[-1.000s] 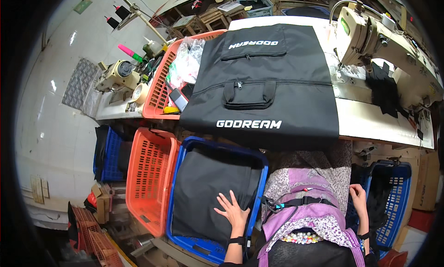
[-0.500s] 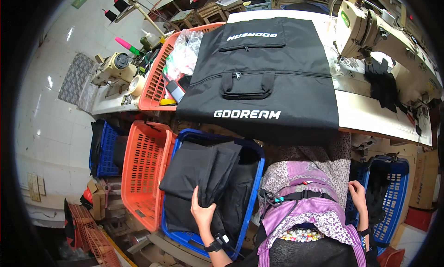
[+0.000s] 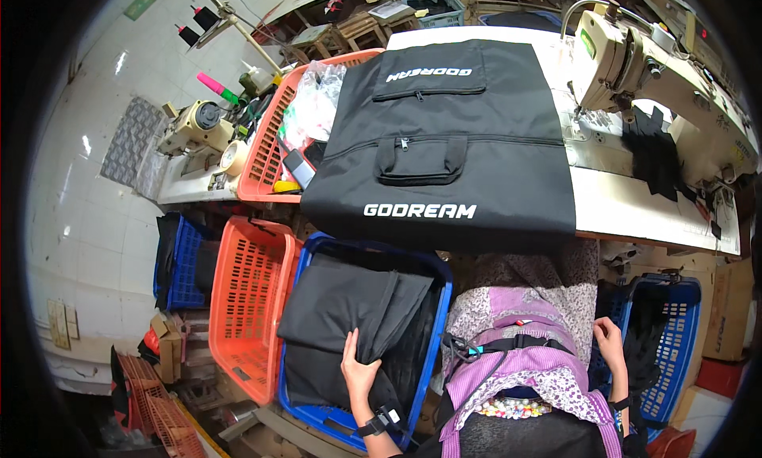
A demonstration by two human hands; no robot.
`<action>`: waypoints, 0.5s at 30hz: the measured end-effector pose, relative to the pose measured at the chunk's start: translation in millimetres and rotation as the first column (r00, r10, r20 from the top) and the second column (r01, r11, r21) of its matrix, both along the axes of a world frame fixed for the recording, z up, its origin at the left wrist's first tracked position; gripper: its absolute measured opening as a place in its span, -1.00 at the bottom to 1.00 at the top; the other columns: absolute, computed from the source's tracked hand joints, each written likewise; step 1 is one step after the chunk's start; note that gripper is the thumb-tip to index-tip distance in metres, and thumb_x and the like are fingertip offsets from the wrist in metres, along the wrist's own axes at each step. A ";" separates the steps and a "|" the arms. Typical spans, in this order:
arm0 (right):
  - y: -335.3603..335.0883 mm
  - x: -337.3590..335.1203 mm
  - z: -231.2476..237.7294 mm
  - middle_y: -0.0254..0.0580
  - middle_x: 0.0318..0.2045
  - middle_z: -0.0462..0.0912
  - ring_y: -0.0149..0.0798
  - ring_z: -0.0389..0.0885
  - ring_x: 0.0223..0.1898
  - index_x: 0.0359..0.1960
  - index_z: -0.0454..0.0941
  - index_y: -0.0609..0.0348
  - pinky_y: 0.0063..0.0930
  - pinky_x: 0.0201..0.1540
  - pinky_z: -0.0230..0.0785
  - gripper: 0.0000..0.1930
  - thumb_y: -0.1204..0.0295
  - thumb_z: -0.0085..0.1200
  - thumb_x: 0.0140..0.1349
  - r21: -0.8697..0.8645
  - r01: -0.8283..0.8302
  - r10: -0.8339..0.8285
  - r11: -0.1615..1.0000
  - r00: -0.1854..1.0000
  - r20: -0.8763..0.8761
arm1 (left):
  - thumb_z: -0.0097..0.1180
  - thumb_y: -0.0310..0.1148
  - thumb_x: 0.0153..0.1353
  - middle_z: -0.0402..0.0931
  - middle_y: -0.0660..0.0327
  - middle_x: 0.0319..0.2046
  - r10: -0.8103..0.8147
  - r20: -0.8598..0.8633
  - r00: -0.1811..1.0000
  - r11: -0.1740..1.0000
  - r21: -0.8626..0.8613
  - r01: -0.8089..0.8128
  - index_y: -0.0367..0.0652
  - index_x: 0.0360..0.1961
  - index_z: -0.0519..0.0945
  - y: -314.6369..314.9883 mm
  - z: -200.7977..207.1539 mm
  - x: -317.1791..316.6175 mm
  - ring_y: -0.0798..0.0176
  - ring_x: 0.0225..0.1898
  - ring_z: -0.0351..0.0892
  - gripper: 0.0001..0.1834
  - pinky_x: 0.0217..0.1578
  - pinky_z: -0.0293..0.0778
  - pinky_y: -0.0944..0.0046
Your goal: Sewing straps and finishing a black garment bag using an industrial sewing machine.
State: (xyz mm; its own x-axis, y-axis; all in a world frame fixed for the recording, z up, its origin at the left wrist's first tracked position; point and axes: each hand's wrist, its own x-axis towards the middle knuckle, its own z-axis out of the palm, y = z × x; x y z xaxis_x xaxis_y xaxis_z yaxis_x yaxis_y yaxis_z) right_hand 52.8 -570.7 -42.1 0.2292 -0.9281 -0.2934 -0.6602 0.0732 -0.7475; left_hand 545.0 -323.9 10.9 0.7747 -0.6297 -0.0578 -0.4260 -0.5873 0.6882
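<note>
My left hand [image 3: 359, 371] grips the near edge of a folded black fabric piece [image 3: 337, 303], its thumb and fingers on either side of a bunched fold. That piece lies on more black fabric inside a blue plastic basket [image 3: 446, 323] to the left of my lap. My right hand [image 3: 609, 345] hangs loosely at my right side, fingers slightly bent and apart, with nothing visible in it. Ahead of me, a large black fabric panel [image 3: 508, 168] with zippers, a handle and white lettering is spread over the sewing table and droops over its front edge.
A white sewing machine [image 3: 615, 57] stands on the table at right, black scraps [image 3: 655, 152] beside it. An orange basket [image 3: 254, 299] sits left of the blue one; another orange basket [image 3: 266, 144] holds plastic bags and tools. On my right is a second blue basket [image 3: 683, 331].
My left hand has moved slightly right and down, and the folded black fabric has shifted the same way in the basket. The whole view has tilted slightly; my right hand stays at my side.
</note>
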 end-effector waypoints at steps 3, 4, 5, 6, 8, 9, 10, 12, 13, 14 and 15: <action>-2.2 5.2 4.0 -0.16 -0.52 0.53 -0.38 0.48 -0.46 -0.30 0.48 0.33 -0.49 -0.33 0.35 -0.90 0.53 0.03 0.24 0.008 0.015 -0.015 1.000 1.000 -0.009 | 0.20 -0.72 -0.34 0.44 0.02 0.17 0.019 -0.091 0.996 0.997 -0.076 -0.026 -0.26 0.25 0.40 6.8 3.2 10.5 0.15 0.21 0.42 -0.09 0.25 0.27 0.26; -2.3 6.3 6.3 -0.16 -0.53 0.52 -0.37 0.48 -0.46 -0.31 0.47 0.33 -0.48 -0.34 0.35 -0.91 0.53 0.03 0.24 0.001 0.012 -0.012 1.000 1.000 -0.015 | 0.18 -0.76 -0.32 0.47 0.06 0.12 0.037 -0.173 0.984 0.989 -0.131 -0.061 -0.32 0.25 0.38 7.8 3.2 14.3 0.22 0.13 0.46 -0.10 0.20 0.32 0.30; -2.6 6.8 7.6 -0.15 -0.53 0.51 -0.37 0.47 -0.47 -0.32 0.46 0.33 -0.48 -0.35 0.34 -0.91 0.53 0.03 0.24 -0.006 0.008 -0.008 1.000 1.000 -0.022 | 0.19 -0.76 -0.30 0.49 0.09 0.10 0.041 -0.241 0.970 0.977 -0.192 -0.089 -0.34 0.26 0.38 10.3 3.6 16.0 0.27 0.08 0.49 -0.11 0.16 0.35 0.32; -2.8 6.5 7.2 -0.15 -0.53 0.51 -0.37 0.47 -0.47 -0.32 0.46 0.33 -0.48 -0.35 0.34 -0.91 0.53 0.03 0.24 -0.004 0.009 -0.009 1.000 1.000 -0.023 | 0.20 -0.76 -0.29 0.49 0.10 0.10 0.057 -0.294 0.954 0.974 -0.193 -0.118 -0.34 0.26 0.38 12.4 4.3 17.0 0.28 0.08 0.49 -0.11 0.16 0.35 0.32; -2.3 5.6 4.5 -0.15 -0.54 0.50 -0.36 0.46 -0.48 -0.34 0.44 0.32 -0.47 -0.36 0.33 -0.91 0.53 0.02 0.24 0.002 0.020 -0.020 1.000 0.999 -0.026 | 0.20 -0.77 -0.28 0.48 0.10 0.10 0.073 -0.346 0.935 0.971 -0.190 -0.146 -0.35 0.25 0.37 11.1 13.2 17.6 0.29 0.08 0.49 -0.12 0.16 0.35 0.32; -2.6 5.7 3.3 -0.15 -0.54 0.50 -0.36 0.46 -0.48 -0.34 0.44 0.32 -0.47 -0.36 0.33 -0.91 0.53 0.02 0.24 0.007 0.019 -0.019 1.000 1.000 -0.025 | 0.20 -0.79 -0.25 0.44 0.10 0.14 0.085 -0.394 0.915 0.969 -0.183 -0.168 -0.34 0.26 0.37 10.5 18.6 18.1 0.28 0.10 0.47 -0.13 0.17 0.35 0.32; -2.9 5.6 2.2 -0.15 -0.55 0.49 -0.36 0.45 -0.49 -0.34 0.44 0.32 -0.46 -0.37 0.32 -0.92 0.53 0.01 0.24 0.007 0.017 -0.017 1.000 1.000 -0.026 | 0.20 -0.81 -0.21 0.41 0.10 0.19 0.096 -0.442 0.892 0.966 -0.174 -0.190 -0.34 0.26 0.36 9.7 21.6 18.2 0.28 0.13 0.45 -0.15 0.18 0.34 0.31; -2.9 6.5 0.4 -0.15 -0.55 0.49 -0.36 0.45 -0.49 -0.34 0.43 0.32 -0.46 -0.38 0.32 -0.92 0.54 0.01 0.24 0.005 0.012 -0.012 1.000 1.000 -0.027 | 0.21 -0.79 -0.23 0.45 0.12 0.14 0.097 -0.443 0.891 0.968 -0.164 -0.187 -0.34 0.26 0.36 9.0 21.6 18.4 0.29 0.09 0.48 -0.14 0.16 0.35 0.32; -2.9 6.5 -0.7 -0.20 -0.57 0.45 -0.40 0.39 -0.51 -0.35 0.42 0.31 -0.48 -0.40 0.28 -0.93 0.54 0.01 0.24 0.002 0.013 -0.013 1.000 0.999 -0.033 | 0.21 -0.77 -0.24 0.49 0.14 0.09 0.096 -0.445 0.890 0.971 -0.155 -0.182 -0.34 0.27 0.36 8.6 21.7 18.0 0.29 0.05 0.51 -0.13 0.15 0.36 0.33; -3.0 6.6 -1.9 -0.24 -0.59 0.40 -0.45 0.34 -0.52 -0.36 0.42 0.30 -0.50 -0.42 0.24 -0.93 0.54 0.00 0.24 -0.001 0.016 -0.016 1.000 0.999 -0.039 | 0.21 -0.77 -0.24 0.49 0.14 0.09 0.098 -0.445 0.890 0.971 -0.153 -0.183 -0.34 0.27 0.36 8.1 21.8 17.5 0.29 0.05 0.51 -0.13 0.15 0.36 0.33; -3.7 6.8 -2.7 -0.24 -0.59 0.40 -0.45 0.34 -0.52 -0.36 0.42 0.30 -0.50 -0.42 0.24 -0.93 0.54 0.00 0.24 0.001 0.015 -0.015 1.000 0.999 -0.039 | 0.26 -0.74 -0.24 0.46 0.13 0.13 0.077 -0.477 0.875 0.975 -0.149 -0.168 -0.34 0.27 0.35 7.6 22.2 16.6 0.28 0.09 0.48 -0.12 0.18 0.33 0.31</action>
State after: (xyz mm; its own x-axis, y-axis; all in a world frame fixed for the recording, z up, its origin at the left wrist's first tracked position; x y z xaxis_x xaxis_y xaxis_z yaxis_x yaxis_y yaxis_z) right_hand 59.6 -574.4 -44.8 0.2041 -0.9309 -0.3030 -0.6874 0.0841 -0.7214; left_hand 561.5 -316.3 33.2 0.7575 -0.5658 -0.3257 0.0375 -0.4604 0.8869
